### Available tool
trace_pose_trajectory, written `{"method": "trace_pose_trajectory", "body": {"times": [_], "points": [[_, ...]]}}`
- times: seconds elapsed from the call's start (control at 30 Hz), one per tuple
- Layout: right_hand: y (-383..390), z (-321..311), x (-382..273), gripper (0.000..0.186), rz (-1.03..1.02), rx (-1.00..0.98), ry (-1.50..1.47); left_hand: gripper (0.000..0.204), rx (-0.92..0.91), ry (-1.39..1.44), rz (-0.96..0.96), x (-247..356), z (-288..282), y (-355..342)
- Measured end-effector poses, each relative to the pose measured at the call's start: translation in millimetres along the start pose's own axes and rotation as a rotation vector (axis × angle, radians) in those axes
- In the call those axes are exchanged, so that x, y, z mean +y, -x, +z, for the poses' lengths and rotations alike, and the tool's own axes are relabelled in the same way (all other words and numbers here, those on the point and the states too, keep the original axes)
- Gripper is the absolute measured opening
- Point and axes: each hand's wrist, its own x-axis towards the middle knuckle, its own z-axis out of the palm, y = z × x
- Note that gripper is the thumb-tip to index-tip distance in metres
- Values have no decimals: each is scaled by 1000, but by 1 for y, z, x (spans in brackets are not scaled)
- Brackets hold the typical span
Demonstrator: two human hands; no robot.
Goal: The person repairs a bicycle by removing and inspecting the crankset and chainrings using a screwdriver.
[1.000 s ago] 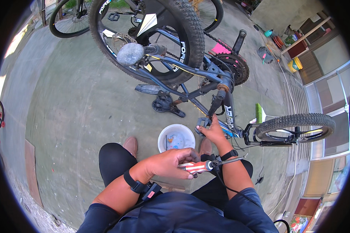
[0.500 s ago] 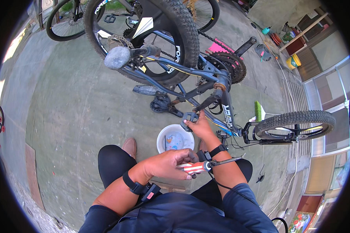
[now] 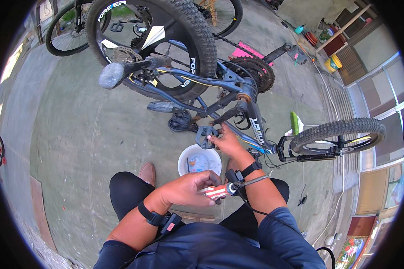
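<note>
My right hand [image 3: 229, 144] grips a dark, worn bicycle pedal [image 3: 204, 140] at its edge, thumb on the near side. That pedal sits on the near crank arm [image 3: 229, 114] of a blue-grey bicycle [image 3: 255, 123] lying on its side. Close to my body, my left hand [image 3: 186, 189] is closed round the red-and-white striped handle of a screwdriver [image 3: 216, 192]. Its dark, dirty shaft points right, over my right forearm. The fingers partly cover the handle.
A white basin [image 3: 181, 162] with a thin stick in it stands between my feet. The front wheel [image 3: 339, 139] juts out right, near a green broom [image 3: 295, 122]. The rear wheel [image 3: 202, 54] rises ahead. Another bicycle wheel [image 3: 58, 42] is far left, and a yellow bucket [image 3: 333, 63] far right.
The view has shifted, so the bicycle appears farther left. The pedal is tilted differently, showing more of its face, with my right hand still on it. My left hand keeps the screwdriver.
</note>
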Motion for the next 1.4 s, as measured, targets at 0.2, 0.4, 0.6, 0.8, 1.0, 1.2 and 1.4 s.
{"method": "trace_pose_trajectory", "body": {"times": [0.2,0.4,0.6,0.8,1.0,1.2,1.4], "points": [[27,-55,-14,53,-3,-117,193,43,-1,70,-40,3,1,-2],[35,-149,-72,31,-83,99,134,43,58,122,-63,8,4,-1],[-4,-211,-78,31,-159,347,6,45,54,92,-98,5,3,-9],[-51,-211,-81,35,-197,188,-382,44,74,108,-81,-7,-6,-11],[-83,-213,-48,40,-167,52,-612,48,85,160,-127,-13,-13,-18],[-88,-208,-47,46,-176,-24,-732,41,109,208,-131,-14,-13,-18],[-95,-222,-36,46,-212,-27,-716,42,108,197,-137,-16,-16,-18]]}}
